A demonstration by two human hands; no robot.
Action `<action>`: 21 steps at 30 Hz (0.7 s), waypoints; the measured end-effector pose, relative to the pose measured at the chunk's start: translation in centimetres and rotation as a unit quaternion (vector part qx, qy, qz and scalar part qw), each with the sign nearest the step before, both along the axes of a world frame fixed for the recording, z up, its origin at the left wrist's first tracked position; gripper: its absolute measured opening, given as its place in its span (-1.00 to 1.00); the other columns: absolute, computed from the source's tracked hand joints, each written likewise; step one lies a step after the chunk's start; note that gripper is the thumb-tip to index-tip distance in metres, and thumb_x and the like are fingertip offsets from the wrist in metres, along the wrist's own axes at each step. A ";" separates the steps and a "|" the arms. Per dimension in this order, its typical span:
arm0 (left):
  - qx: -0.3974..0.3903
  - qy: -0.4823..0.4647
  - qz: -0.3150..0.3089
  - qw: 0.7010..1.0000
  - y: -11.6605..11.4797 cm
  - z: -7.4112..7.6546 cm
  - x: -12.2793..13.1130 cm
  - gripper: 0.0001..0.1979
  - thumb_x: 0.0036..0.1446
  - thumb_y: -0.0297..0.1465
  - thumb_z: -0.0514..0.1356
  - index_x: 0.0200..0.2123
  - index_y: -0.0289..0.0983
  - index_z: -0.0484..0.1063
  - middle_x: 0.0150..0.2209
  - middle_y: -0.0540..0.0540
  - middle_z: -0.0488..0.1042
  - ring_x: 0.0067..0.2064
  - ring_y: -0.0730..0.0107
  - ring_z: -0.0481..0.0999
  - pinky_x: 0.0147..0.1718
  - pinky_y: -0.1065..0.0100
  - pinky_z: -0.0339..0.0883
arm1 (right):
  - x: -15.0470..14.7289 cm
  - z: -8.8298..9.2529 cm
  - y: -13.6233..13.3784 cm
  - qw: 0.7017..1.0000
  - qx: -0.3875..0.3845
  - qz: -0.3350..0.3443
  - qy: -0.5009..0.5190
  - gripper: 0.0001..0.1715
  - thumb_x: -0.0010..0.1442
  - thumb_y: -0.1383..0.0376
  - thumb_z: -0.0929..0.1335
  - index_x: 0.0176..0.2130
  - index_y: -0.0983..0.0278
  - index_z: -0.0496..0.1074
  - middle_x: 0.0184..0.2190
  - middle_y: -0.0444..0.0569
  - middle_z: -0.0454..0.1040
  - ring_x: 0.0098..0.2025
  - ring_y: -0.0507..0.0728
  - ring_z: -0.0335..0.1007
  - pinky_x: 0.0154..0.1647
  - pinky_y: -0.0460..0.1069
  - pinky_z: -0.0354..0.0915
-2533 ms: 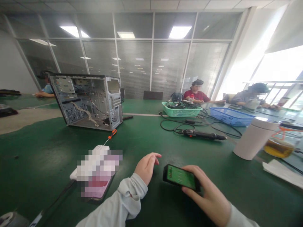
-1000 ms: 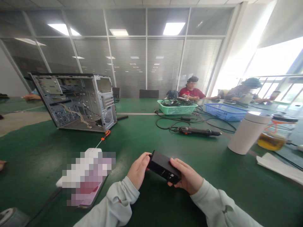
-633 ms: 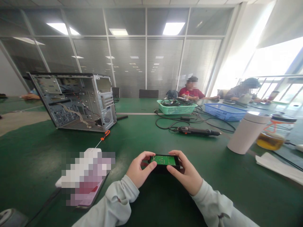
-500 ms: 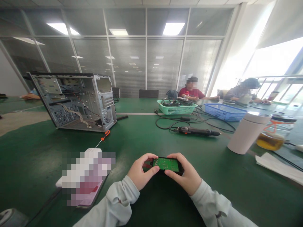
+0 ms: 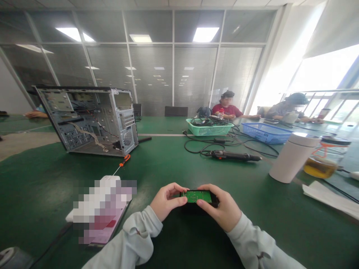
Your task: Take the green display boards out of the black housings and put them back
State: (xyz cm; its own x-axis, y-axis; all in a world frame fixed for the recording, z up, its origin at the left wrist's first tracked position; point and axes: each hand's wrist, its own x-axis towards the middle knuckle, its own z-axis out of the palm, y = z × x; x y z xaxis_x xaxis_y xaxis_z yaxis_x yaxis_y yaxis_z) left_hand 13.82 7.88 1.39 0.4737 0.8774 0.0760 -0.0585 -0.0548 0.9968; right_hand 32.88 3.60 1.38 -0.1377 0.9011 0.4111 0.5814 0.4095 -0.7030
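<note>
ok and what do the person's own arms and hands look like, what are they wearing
Both arms are covered by loose, pale grey-white long sleeves, the left sleeve and the right sleeve, in a soft fabric with heavy creases. The left hand and right hand are bare, with no gloves, rings or watch showing.

And there we had it, folks: a green circuit board (image 5: 196, 196) in a black casing (image 5: 213, 201), a teal lattice basket (image 5: 209, 130), a blue lattice basket (image 5: 266, 133), and an orange screwdriver handle (image 5: 125, 160) against the dark green tabletop (image 5: 50, 198)!
</note>
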 end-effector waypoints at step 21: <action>-0.022 -0.055 0.053 0.997 0.0 0.7 -0.3 -0.74 -0.16 -0.28 0.28 -0.45 -0.33 0.36 -0.35 -0.12 0.52 -0.33 0.35 0.47 -0.28 0.31 0.32 | -0.9 0.2 -0.8 0.997 -0.034 0.027 0.065 -0.73 0.13 0.12 0.27 -0.31 0.29 0.23 -0.43 -0.09 0.35 -0.39 0.10 0.28 -0.38 -0.07 0.19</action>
